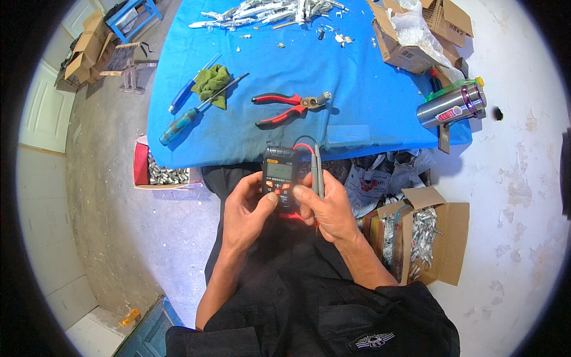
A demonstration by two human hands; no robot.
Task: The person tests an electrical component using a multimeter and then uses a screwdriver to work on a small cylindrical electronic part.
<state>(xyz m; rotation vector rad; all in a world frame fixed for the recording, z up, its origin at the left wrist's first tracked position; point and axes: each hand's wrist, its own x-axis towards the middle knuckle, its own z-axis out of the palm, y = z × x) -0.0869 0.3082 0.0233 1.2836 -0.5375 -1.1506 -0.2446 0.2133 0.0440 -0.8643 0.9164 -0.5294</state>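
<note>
A black handheld multimeter (278, 172) with a small grey screen and orange buttons is held upright over my lap, just off the table's near edge. My left hand (248, 205) wraps its left side, the thumb over the lower buttons. My right hand (324, 205) grips the grey test probes (318, 172) and also touches the meter's right side. Red and black leads loop above the probes. Beyond the meter, red-handled pliers (291, 107) lie on the blue cloth with jaws to the right. Two screwdrivers (179, 126) rest at the left by a green rag (211, 83).
Metal parts (267, 13) are heaped at the table's far side. A steel thermos (450, 107) lies at the right edge near an open carton (404, 50). Below, a cardboard box (449, 238) of metal pieces stands right, and a red-and-white box (141, 163) left.
</note>
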